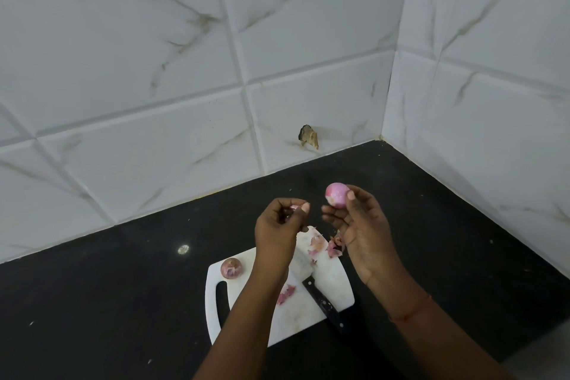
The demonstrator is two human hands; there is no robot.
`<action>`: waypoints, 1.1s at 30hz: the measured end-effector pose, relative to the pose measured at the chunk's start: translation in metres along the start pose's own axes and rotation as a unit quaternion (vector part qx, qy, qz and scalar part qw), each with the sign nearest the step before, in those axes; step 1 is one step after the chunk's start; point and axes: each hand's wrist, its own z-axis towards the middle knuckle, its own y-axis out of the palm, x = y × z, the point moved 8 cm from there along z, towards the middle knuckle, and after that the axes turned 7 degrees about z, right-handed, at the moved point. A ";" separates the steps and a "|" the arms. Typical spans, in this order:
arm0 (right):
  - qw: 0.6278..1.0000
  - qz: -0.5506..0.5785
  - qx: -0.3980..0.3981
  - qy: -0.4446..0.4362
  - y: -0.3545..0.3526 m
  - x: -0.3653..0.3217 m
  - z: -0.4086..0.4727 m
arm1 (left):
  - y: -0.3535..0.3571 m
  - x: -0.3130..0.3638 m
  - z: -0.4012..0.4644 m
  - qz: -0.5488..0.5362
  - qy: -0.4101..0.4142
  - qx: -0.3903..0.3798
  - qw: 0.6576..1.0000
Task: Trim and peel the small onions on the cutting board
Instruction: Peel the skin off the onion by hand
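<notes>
My right hand [359, 225] gripped a peeled onion [336, 193], left hand [279, 225] pinched a pink skin scrap [294, 208]; unpeeled onion [232, 268], knife [320, 296] lay on cutting board [334, 274].

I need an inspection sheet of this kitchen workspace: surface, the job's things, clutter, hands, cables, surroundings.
Surface: black countertop, pale specks; white cutting board on it.
Job's things: peeled onion held up; unpeeled onion on the board's left corner; knife lying on the board, handle over its near edge.
Clutter: onion skins on and beside the board.
Hands: right hand holds the peeled onion at its fingertips; left hand pinches a pink scrap, likely skin.
Cables: nothing seen.
Surroundings: white marbled wall tiles; chipped hole low in one.
</notes>
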 end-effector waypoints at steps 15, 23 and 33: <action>1.000 -0.008 -0.014 0.011 -0.011 -0.010 0.002 | 0.050 0.017 0.022 0.144 0.105 -0.135 0.975; 1.000 -0.018 -0.025 -0.004 -0.001 -0.009 0.001 | 0.037 0.028 0.000 0.056 0.135 -0.093 0.985; 0.998 -0.047 -0.029 -0.012 -0.001 -0.007 -0.009 | 0.024 0.031 -0.006 0.027 0.122 -0.077 0.989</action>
